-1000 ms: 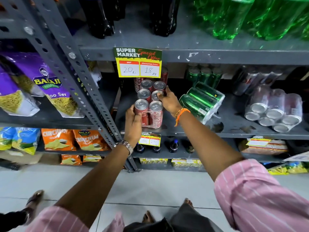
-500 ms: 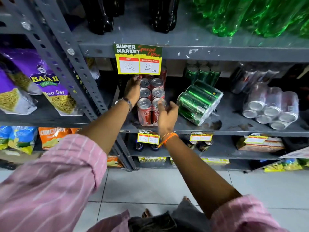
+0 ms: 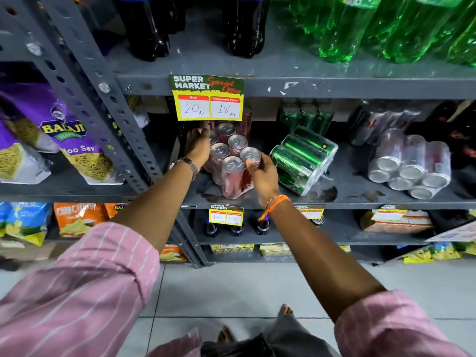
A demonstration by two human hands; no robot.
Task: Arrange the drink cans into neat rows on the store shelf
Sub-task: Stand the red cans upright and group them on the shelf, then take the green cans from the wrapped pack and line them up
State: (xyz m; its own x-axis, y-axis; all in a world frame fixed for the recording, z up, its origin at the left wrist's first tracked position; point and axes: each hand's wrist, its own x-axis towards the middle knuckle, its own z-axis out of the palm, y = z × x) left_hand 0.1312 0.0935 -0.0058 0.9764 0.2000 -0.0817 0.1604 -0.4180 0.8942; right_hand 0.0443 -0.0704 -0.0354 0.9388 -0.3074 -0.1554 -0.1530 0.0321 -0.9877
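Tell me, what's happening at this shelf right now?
A person in a pink striped shirt is tidying red drink cans on a grey store shelf. The left hand presses against the left side of the upright cluster, and the right hand grips the front right can. The cans stand in two short rows. Beside them, a wrapped pack of green cans lies tipped on its side, and a wrapped pack of silver cans also lies on its side.

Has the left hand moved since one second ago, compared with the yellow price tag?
Yes. The left hand went up and deeper, from the front red cans to just below the price tag.
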